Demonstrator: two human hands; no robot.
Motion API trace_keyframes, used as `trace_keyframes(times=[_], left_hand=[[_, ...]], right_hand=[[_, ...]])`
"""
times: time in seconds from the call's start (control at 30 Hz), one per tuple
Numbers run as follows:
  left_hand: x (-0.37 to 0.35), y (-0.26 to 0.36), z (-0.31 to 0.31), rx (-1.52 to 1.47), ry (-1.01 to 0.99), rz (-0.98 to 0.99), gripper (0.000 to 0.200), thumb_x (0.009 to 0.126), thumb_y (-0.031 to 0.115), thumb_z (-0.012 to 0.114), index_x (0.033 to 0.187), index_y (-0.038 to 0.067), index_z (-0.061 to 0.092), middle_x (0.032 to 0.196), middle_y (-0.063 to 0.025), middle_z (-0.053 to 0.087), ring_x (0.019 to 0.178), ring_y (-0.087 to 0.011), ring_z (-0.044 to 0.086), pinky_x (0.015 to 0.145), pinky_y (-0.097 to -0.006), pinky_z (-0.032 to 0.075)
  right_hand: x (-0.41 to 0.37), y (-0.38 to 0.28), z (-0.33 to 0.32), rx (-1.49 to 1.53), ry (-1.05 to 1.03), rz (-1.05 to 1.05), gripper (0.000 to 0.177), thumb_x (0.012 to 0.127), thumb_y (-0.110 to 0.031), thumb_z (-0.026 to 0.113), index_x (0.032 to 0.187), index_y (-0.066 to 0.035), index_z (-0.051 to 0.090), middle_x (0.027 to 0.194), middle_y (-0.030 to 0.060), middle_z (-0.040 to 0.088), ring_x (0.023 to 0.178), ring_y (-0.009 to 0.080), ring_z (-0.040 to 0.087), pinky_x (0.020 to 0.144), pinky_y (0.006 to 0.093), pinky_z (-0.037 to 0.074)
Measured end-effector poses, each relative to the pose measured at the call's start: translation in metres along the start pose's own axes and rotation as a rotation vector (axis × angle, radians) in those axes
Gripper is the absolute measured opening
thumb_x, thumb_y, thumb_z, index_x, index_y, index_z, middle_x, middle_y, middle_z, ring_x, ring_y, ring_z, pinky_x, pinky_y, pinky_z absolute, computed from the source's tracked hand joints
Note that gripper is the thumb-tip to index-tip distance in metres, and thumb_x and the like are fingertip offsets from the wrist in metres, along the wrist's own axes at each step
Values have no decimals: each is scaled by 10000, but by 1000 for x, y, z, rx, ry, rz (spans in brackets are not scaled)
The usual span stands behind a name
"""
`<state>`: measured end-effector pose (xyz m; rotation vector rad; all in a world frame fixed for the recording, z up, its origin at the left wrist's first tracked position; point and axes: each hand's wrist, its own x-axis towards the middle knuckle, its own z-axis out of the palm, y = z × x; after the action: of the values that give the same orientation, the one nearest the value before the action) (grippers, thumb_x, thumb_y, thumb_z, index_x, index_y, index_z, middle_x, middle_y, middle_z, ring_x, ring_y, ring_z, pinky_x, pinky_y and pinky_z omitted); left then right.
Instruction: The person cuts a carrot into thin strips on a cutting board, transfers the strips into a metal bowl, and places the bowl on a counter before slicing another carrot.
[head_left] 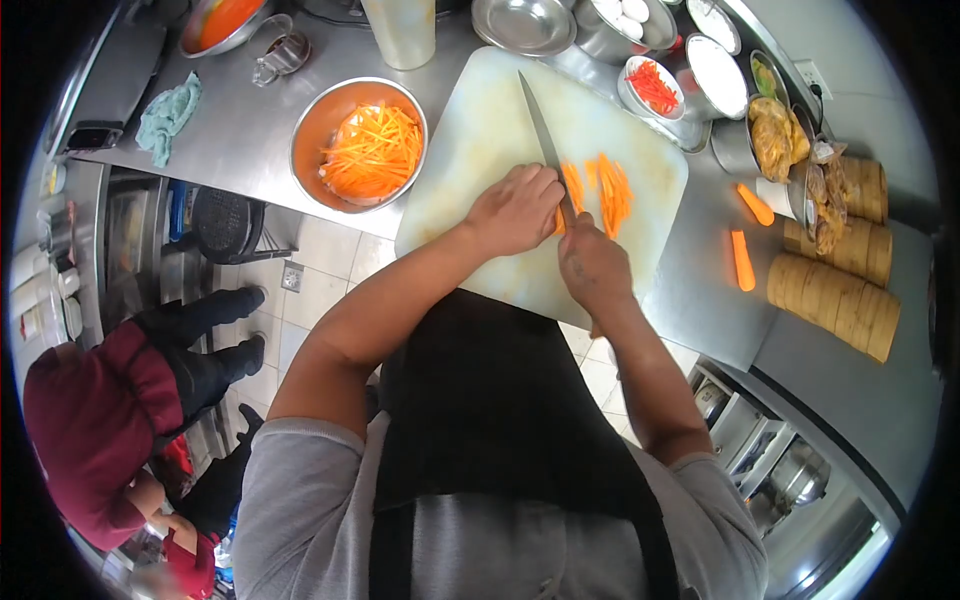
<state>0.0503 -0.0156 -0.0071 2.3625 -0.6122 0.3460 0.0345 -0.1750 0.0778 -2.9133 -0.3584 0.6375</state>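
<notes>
My right hand (594,262) is wrapped round the handle of a kitchen knife (539,122), whose long blade points away from me over the white cutting board (475,150). With curled fingers, my left hand (516,210) presses down on the board just left of the blade. A bit of orange carrot (558,222) shows at its fingertips, mostly hidden by the hand and knife. Right of the blade lie cut carrot strips (614,195). Left of the board stands a metal bowl (298,150) holding a heap of carrot strips (372,152).
Two carrot pieces (742,260) lie on the steel counter (700,310), near bamboo steamers (835,305). Behind the board are a metal dish (525,25), eggs (635,12) and a bowl of red strips (652,88). A green cloth (168,118) lies left; a person in maroon (95,430) is behind left.
</notes>
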Motion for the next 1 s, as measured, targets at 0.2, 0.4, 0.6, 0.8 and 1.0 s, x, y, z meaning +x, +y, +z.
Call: trace_keyframes(times=[0.2, 0.4, 0.6, 0.8, 1.0], left_hand=[[-1, 1, 1, -25, 1, -47, 171, 789, 97, 643, 919, 36, 550, 962, -116, 545, 967, -311, 559, 841, -400, 506], [-2, -2, 1, 1, 5, 7, 189, 797, 123, 623, 962, 44, 574, 1001, -107, 549, 992, -296, 556, 866, -398, 511], [0, 1, 1, -22, 11, -43, 163, 780, 108, 638, 899, 41, 549, 964, -119, 544, 975, -312, 553, 880, -409, 486], [-1, 3, -5, 10, 39, 52, 193, 800, 140, 637, 969, 51, 611, 1053, -112, 580, 1040, -305, 561, 945, -462, 454], [-4, 13, -15, 101, -69, 56, 346, 888, 225, 632, 1212, 102, 646, 1299, -86, 585, 1270, -288, 510, 1109, -490, 373]], right_hand=[[-4, 10, 31, 1, 37, -65, 206, 967, -174, 500, 962, 32, 499, 764, 253, 679, 722, 409, 699, 697, 503, 559], [-17, 4, -12, 47, -50, -63, 214, 977, -183, 484, 968, 29, 516, 789, 257, 683, 740, 431, 694, 710, 507, 557], [3, -3, 24, 106, -29, 74, 252, 997, -215, 458, 990, 30, 514, 824, 277, 681, 774, 443, 691, 748, 517, 550], [-7, 36, 21, 120, -9, 17, 304, 999, -281, 455, 1039, 8, 539, 836, 270, 688, 780, 442, 689, 753, 527, 544], [-9, 58, 10, 128, 24, 18, 313, 977, -254, 469, 1107, 15, 564, 853, 260, 695, 793, 428, 689, 776, 514, 540]])
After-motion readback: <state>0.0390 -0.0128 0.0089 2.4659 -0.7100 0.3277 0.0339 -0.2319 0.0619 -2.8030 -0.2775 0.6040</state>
